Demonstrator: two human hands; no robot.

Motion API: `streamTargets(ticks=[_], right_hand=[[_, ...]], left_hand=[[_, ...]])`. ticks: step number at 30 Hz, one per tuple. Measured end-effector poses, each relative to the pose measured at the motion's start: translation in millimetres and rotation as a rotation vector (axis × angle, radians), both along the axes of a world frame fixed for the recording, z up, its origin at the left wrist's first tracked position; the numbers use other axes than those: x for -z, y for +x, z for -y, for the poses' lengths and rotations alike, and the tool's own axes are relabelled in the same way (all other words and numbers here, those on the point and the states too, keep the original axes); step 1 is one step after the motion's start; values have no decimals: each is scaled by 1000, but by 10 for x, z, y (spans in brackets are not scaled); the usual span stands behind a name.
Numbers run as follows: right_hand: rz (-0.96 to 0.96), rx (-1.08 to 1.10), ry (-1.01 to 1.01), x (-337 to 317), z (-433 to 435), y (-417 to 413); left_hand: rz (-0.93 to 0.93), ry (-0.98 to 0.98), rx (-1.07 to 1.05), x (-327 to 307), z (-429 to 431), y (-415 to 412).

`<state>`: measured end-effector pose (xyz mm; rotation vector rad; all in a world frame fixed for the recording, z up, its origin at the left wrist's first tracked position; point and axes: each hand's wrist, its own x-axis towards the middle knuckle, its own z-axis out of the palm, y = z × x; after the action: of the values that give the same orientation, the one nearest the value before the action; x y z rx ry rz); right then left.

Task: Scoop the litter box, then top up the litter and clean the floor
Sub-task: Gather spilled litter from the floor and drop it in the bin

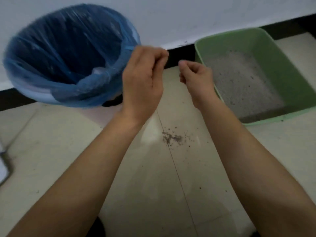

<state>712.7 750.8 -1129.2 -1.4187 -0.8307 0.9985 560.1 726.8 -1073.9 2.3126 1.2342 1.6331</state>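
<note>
Since both hands hung in the air between the bin and the litter box, the step in hand was probably carrying stray grains to the bin. To do that well, whatever was pinched should be let go well over the blue bag's mouth, not at its near lip, so that nothing dropped back onto the floor. The left hand had its fingers curled with the thumb pressed to them right at the bag's edge (blur hid whether they held grains, the bag, or nothing). The right hand had its fingers folded in, with nothing visible in them. The spilled litter lay on the floor below the hands as a small grey cluster, with loose specks trailing around it. The green litter box stood to the right against the wall, holding a thin, pale, speckled bed of litter that looked due for topping up.
</note>
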Motion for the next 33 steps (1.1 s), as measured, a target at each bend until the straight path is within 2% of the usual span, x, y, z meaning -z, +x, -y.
streamTargets(ticks=[2, 5, 8, 10, 12, 17, 19, 22, 25, 28, 31, 33], right_hand=[[4, -34, 98, -352, -236, -192], [105, -132, 254, -831, -491, -568], [418, -277, 398, -1061, -619, -882], [659, -417, 406, -1074, -653, -1004], [812, -496, 409, -1027, -657, -1058], [881, -389, 449, -914, -631, -1103], [905, -461, 428, -935, -620, -1090], [1048, -634, 415, -1011, -576, -1040], [943, -612, 422, -1020, -503, -983], [926, -411, 485, -905, -458, -899], [801, -234, 497, -733, -336, -708], [674, -182, 398, -526, -163, -523]], left_hand=[[28, 65, -99, -330, -151, -200], [23, -53, -295, -585, -428, -737], [-34, -321, -453, -613, -604, -1202], [-83, -451, -502, -546, -616, -1377], [-60, -521, -518, -484, -581, -1451], [-63, -453, -542, -460, -572, -1429], [-37, -448, -534, -478, -558, -1398], [28, -482, -510, -496, -550, -1374], [25, -527, -492, -494, -571, -1373], [-16, -495, -499, -480, -563, -1356], [-42, -320, -502, -515, -475, -1181], [29, -182, -375, -541, -377, -937]])
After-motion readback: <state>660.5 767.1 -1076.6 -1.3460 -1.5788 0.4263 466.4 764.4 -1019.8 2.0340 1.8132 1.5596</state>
